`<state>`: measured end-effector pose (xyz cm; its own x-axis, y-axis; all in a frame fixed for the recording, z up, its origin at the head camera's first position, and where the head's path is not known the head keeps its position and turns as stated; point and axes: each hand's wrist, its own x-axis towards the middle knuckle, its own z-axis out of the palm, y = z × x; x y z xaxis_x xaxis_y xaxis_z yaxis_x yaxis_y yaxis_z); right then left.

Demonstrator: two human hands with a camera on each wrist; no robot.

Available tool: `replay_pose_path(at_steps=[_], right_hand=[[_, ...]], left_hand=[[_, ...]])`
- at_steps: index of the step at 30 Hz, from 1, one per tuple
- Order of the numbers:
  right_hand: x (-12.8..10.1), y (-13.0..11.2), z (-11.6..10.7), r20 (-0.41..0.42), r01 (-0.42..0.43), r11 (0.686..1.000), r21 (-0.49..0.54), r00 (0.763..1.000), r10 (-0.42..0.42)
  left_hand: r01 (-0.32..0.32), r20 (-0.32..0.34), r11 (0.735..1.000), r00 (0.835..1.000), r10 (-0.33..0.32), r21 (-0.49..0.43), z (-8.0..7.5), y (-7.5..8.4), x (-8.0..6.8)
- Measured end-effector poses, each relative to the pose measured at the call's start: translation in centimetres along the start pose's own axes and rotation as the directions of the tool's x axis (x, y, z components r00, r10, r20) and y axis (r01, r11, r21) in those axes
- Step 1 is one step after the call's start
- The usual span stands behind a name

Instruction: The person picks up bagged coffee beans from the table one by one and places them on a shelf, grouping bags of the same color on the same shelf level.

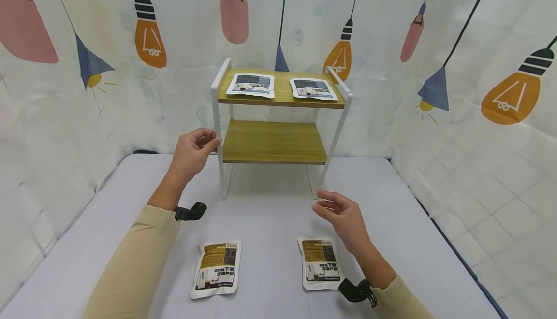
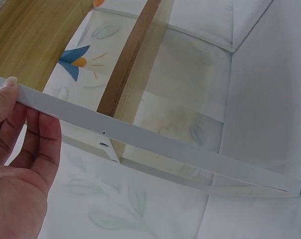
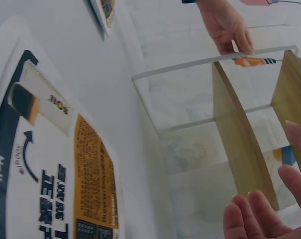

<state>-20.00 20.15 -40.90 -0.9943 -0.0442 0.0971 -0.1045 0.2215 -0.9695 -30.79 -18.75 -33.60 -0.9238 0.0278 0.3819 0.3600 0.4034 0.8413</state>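
A small two-tier shelf rack point(image 1: 274, 142) with white legs and wood-look boards stands upright on the table. My left hand point(image 1: 193, 152) pinches its left front leg point(image 2: 165, 143), thumb on one side and fingers on the other. Beside the foot of the right front leg, my right hand point(image 1: 341, 215) hovers with loosely bent fingers and nothing in them. Two printed white pouches, a left one point(image 1: 251, 85) and a right one point(image 1: 313, 89), lie flat on the top board. Below my right hand lies another pouch point(image 1: 322, 264), its "Hello, Coffee" print point(image 3: 50, 164) large in the right wrist view.
A fourth pouch point(image 1: 216, 269) lies on the white tabletop point(image 1: 265, 241) at the front left. Light fabric walls point(image 1: 183, 92) printed with hanging lamps enclose the table at the back and both sides. The lower board point(image 1: 274, 142) spans the rack's middle.
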Motion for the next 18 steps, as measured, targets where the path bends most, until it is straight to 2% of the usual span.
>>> replay_pose_path(at_steps=[5, 9, 18], right_hand=[[-1.1, 1.2, 0.1, -0.022, -0.037, 0.994, -0.102, 0.999, 0.035], [-2.0, 1.7, 0.3, -0.04, -0.024, 0.976, -0.218, 0.999, 0.016], [-3.7, 2.5, 0.1, -0.054, -0.079, 0.951, -0.297, 0.996, 0.066]], left_hand=[[0.009, -0.003, 1.0, 1.0, -0.009, 0.001, 0.0, 0.0, -0.1], [0.017, -0.007, 1.0, 1.0, -0.018, -0.009, 0.0, 0.0, 0.0], [0.01, -0.012, 1.0, 1.0, -0.01, -0.015, 0.1, -0.2, 0.1]])
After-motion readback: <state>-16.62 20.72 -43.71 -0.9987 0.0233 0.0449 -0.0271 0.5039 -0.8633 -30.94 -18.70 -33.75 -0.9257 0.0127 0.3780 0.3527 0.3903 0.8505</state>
